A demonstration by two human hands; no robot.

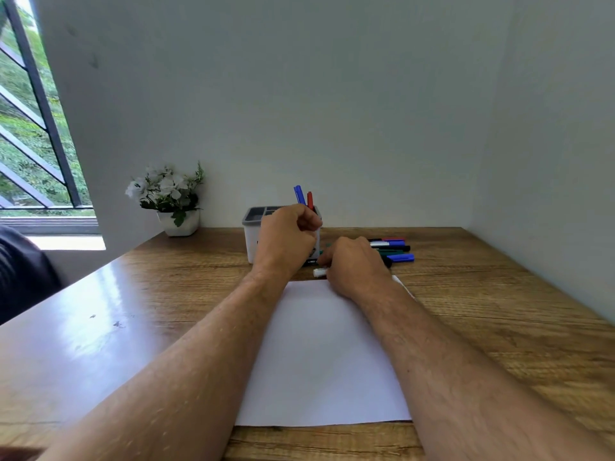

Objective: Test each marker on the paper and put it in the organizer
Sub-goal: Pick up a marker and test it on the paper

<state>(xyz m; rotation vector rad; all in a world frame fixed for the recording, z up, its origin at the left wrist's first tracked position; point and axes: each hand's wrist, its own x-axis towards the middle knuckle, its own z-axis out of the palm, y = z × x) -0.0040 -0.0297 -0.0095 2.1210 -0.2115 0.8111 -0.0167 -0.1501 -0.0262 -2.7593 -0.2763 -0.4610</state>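
A white sheet of paper (319, 354) lies on the wooden desk in front of me. Behind it stands a grey-and-white organizer (253, 227) with a red marker (309, 199) upright in it. My left hand (286, 237) is raised in front of the organizer with its fingers curled, and a blue marker (299, 194) rises from its fingertips over the rim. My right hand (352, 264) rests at the paper's far edge and grips a white marker (319, 272), whose end pokes out to the left. Several loose markers (394, 249), blue, green and black, lie just beyond that hand.
A white pot of white flowers (173, 201) stands at the back left of the desk (499, 311), against the wall. A window with dark bars (33, 111) is on the far left. Walls close the desk in behind and on the right.
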